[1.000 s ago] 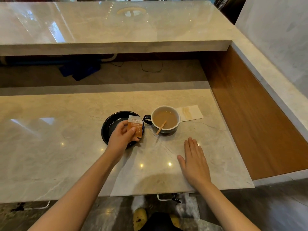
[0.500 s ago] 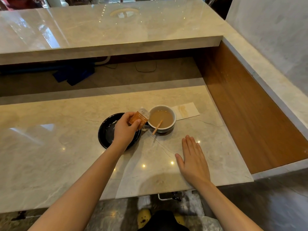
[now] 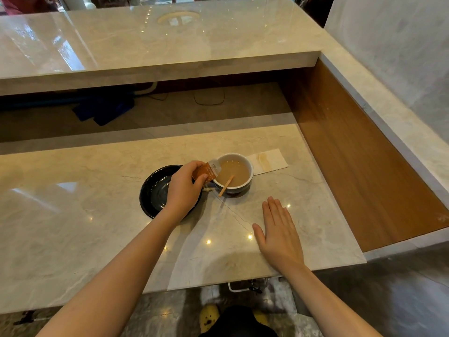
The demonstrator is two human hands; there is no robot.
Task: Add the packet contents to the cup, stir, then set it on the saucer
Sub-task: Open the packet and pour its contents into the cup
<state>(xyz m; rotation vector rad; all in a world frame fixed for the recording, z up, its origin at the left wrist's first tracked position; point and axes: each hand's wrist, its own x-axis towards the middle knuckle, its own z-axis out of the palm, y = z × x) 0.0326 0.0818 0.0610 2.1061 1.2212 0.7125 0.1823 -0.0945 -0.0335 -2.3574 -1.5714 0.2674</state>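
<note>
- Since a second ago the left hand (image 3: pixel 185 188) has carried the orange packet (image 3: pixel 208 171) from over the black saucer (image 3: pixel 155 190) to the near-left rim of the cup (image 3: pixel 234 172), tipping it so its pale upper end leans over the drink; the right hand (image 3: pixel 279 233) has stayed flat on the counter (image 3: pixel 73 215)
- Packet sits pinched between the left thumb and fingers at its lower orange end, and its top corner touches or just overlaps the cup rim; I cannot tell which
- Cup stands on the counter just right of the saucer, not on it, well ahead of the right hand
- Right hand lies palm down, fingers straight and close together, holding nothing
- Cup is round, white inside and dark outside, filled with cloudy light-brown liquid; a thin wooden stirrer (image 3: pixel 226 185) leans out over its near rim
- Saucer is glossy black and circular with a shallow well; the counter is polished pale marble with fine veins and bright light spots
- Behind the cup, to its right, lies a flat white paper napkin (image 3: pixel 269 161) with a faint tan stain
- Left hand and wrist cover the saucer's right part and the cup's handle side; print on the packet is too small to read, and whether anything is pouring out cannot be made out
</note>
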